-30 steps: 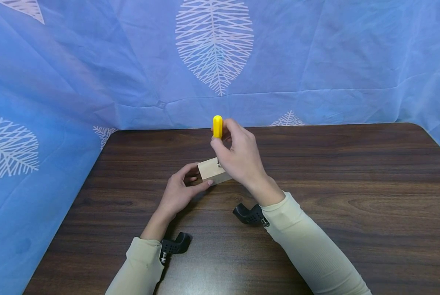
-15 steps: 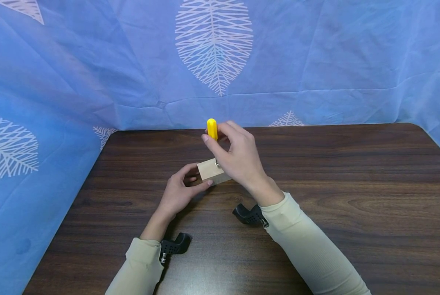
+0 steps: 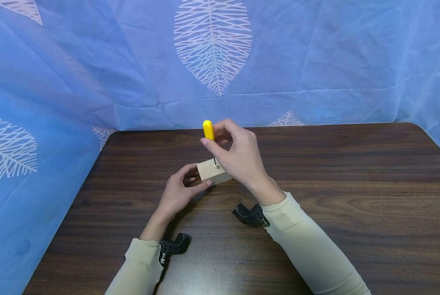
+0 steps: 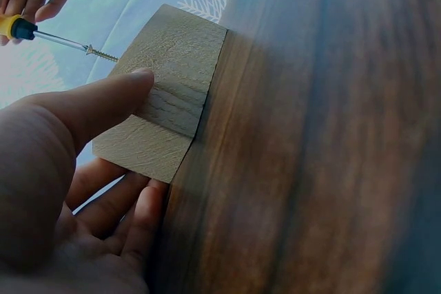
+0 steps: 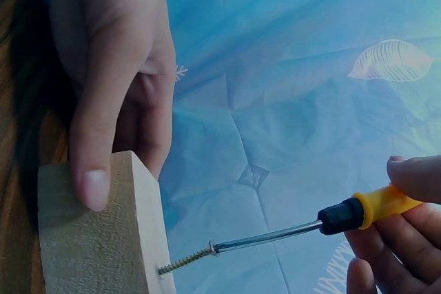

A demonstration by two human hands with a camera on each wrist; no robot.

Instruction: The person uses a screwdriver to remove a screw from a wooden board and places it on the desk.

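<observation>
A pale wooden block (image 3: 214, 176) lies on the dark table, and my left hand (image 3: 179, 190) grips its left end between thumb and fingers. From the block's upper face a screw (image 5: 187, 261) stands up, its threads largely exposed. A screwdriver (image 5: 341, 216) with a yellow handle, black collar and metal shaft meets the screw head with its tip. My right hand (image 3: 242, 155) pinches the handle above the block. In the left wrist view, the thumb presses on the side of the block (image 4: 165, 87). The right hand hides the block's right end in the head view.
The dark wood-grain table (image 3: 334, 196) spreads on all sides of the block. Behind it hangs a blue cloth (image 3: 315, 53) with white leaf prints. A black wrist device sits on each forearm, one by the left sleeve (image 3: 175, 244) and one by the right sleeve (image 3: 249, 214).
The screwdriver's handle has tilted leftward and dropped slightly, with my right thumb and fingertips shifting left alongside it. My left hand and the block have stayed in place.
</observation>
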